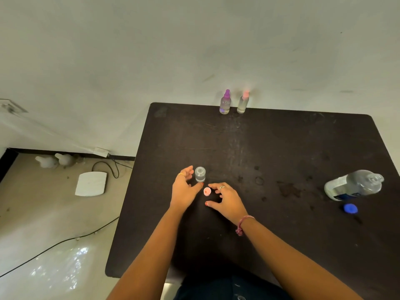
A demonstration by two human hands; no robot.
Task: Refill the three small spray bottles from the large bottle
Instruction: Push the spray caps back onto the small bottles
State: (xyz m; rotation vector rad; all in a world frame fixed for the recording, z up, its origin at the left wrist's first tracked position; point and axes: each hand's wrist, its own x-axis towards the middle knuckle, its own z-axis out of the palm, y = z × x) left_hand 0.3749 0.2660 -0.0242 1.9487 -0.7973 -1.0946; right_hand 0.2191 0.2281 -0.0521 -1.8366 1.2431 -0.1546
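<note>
Off to my left, down on the floor, lie a white pad [91, 184] and a trailing black cable [54, 245], well clear of my work. On the dark tabletop [259, 148] my left hand [184, 189] is spread loosely, fingers apart and curved near the open small bottle [200, 174] without closing on it; the thumb tip sits just at its base, though I cannot tell if it truly touches. That bottle stands upright with its neck bare and clear liquid inside, so I judge it filled and waiting for its top. Just beside it, between my hands, rests the pink spray cap [207, 191]. My right hand [227, 201] hovers over that cap with fingers apart, holding nothing. At the far edge stand the purple-topped bottle [225, 102] and the pink-topped bottle [243, 103], side by side and capped. Far to my right the large bottle [355, 184] stands uncapped, its blue cap [350, 208] just before it. The risk I see is my left fingers nudging the light open bottle and tipping it, spilling the refill; a fumbled pinch could also send the little cap rolling, and a careless sweep of my right arm could knock the uncapped large bottle
</note>
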